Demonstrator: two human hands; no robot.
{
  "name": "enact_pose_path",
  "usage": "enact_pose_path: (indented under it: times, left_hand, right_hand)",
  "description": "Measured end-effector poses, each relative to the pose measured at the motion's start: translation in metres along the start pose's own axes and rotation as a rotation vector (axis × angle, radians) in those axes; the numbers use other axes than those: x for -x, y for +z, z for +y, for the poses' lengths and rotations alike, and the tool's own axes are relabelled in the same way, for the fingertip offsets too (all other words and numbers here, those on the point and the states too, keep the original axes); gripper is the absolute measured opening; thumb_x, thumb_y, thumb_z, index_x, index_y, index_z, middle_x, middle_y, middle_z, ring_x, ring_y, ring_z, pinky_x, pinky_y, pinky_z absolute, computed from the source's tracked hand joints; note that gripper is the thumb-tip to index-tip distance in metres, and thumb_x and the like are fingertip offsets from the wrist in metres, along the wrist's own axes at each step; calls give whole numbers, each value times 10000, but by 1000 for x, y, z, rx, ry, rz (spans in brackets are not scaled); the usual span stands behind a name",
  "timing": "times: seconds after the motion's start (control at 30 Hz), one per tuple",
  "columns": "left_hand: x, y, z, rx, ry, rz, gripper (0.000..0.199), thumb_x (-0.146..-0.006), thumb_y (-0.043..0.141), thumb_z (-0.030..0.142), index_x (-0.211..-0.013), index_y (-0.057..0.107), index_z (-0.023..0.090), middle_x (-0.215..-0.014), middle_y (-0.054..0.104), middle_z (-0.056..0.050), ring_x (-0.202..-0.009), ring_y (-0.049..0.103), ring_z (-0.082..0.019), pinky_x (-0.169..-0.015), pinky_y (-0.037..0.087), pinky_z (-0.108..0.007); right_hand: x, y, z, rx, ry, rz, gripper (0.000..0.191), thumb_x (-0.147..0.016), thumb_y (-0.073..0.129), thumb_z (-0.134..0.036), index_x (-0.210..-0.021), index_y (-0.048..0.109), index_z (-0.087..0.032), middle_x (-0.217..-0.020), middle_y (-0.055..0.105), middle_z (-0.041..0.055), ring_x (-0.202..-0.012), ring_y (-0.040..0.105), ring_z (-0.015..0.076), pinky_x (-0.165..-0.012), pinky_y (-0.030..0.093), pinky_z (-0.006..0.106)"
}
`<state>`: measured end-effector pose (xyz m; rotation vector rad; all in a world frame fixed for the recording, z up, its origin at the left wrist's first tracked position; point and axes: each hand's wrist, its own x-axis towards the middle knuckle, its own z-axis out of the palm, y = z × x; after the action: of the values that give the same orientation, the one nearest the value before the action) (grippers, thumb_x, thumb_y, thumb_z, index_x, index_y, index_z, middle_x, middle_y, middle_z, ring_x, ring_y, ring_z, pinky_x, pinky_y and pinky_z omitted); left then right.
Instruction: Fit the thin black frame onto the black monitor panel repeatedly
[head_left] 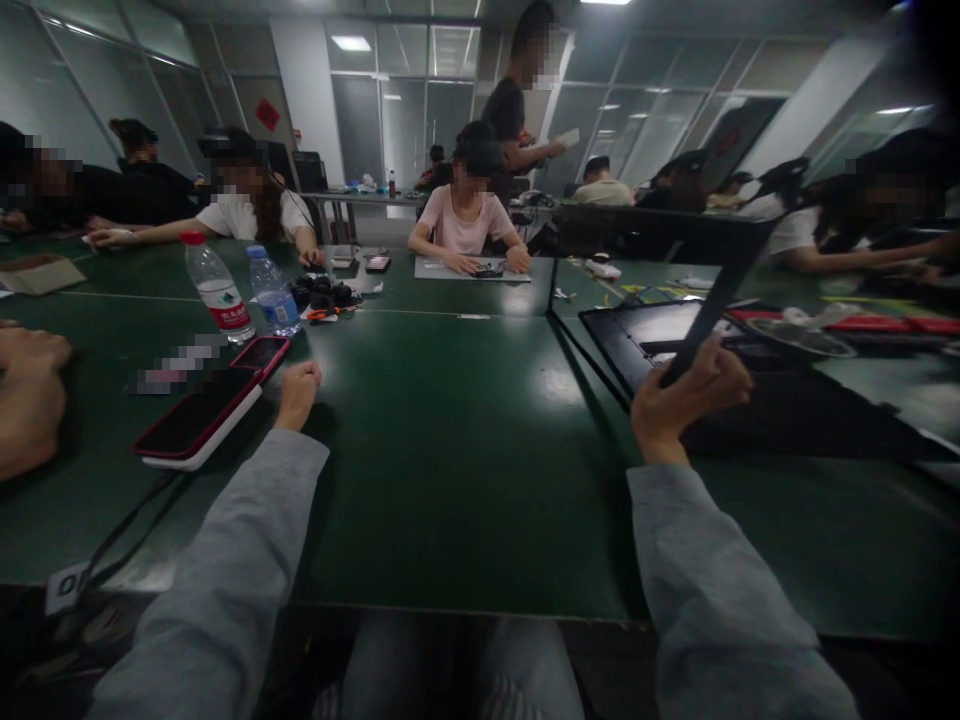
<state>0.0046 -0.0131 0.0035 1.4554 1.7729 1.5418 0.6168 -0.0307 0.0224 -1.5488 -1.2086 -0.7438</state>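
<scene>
My right hand [690,395] grips the near right part of a black rectangular frame [724,295], which looks like a monitor bezel. The frame is tilted up off the table, its far bar raised and a thin side bar slanting down on the left. Behind it lies a large dark panel [795,400] with a shiny inner face. My left hand [298,395] rests on the green table [450,450] as a closed fist, with nothing seen in it. Beside that fist lies a dark device with a red rim [206,405], on top of a white object [225,440].
A red-capped bottle [221,295] and a blue-capped bottle [275,295] stand at the left, near a heap of small black parts [326,293]. Another person's hand [30,390] is at the far left. Across the table a person in pink [465,220] sits working.
</scene>
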Motion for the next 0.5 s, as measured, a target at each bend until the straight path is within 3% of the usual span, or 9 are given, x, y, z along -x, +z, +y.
enact_pose_path:
  times: [0.17, 0.27, 0.37, 0.43, 0.5]
  left_hand:
    - [0, -1, 0, -49, -16, 39, 84, -567, 458, 183, -510, 482, 239, -524, 459, 3, -581, 464, -181, -586, 348, -296]
    - [0, 1, 1, -49, -30, 86, 131, -706, 503, 197, -693, 630, 224, -657, 604, -4, -695, 595, -195, -682, 463, -296]
    - [-1, 9, 1, 22, -4, 88, 279, -817, 616, 289, -1063, 698, 188, -999, 743, -75, -939, 694, -220, -872, 535, -333]
    - [-1, 16, 2, 48, 2, 87, 502, -812, 724, 353, -1273, 644, 169, -1281, 707, -159, -1116, 688, -253, -968, 538, -379]
    - [1, 21, 4, 61, 0, 65, 669, -779, 804, 382, -1383, 592, 185, -1440, 626, -197, -1210, 666, -278, -995, 543, -408]
  right_hand:
    - [5, 5, -22, -27, -29, 46, 711, -982, 412, -362, -1646, 318, -127, -1438, 457, 262, -1392, 404, 401, -1177, 200, 756]
    - [7, 3, -35, -73, -41, 39, 721, -1004, 375, -364, -1658, 282, -74, -1440, 480, 280, -1388, 411, 400, -1195, 218, 729]
    - [10, 4, -45, -127, -57, 6, 695, -1009, 370, -346, -1648, 323, -76, -1375, 562, 255, -1322, 480, 390, -1182, 289, 702]
    - [13, 6, -49, -167, -52, -37, 663, -1013, 367, -335, -1634, 373, -104, -1288, 632, 219, -1256, 535, 375, -1166, 340, 676]
    - [14, 9, -49, -204, -31, -82, 653, -1010, 358, -327, -1623, 400, -106, -1174, 685, 190, -1192, 580, 364, -1142, 389, 655]
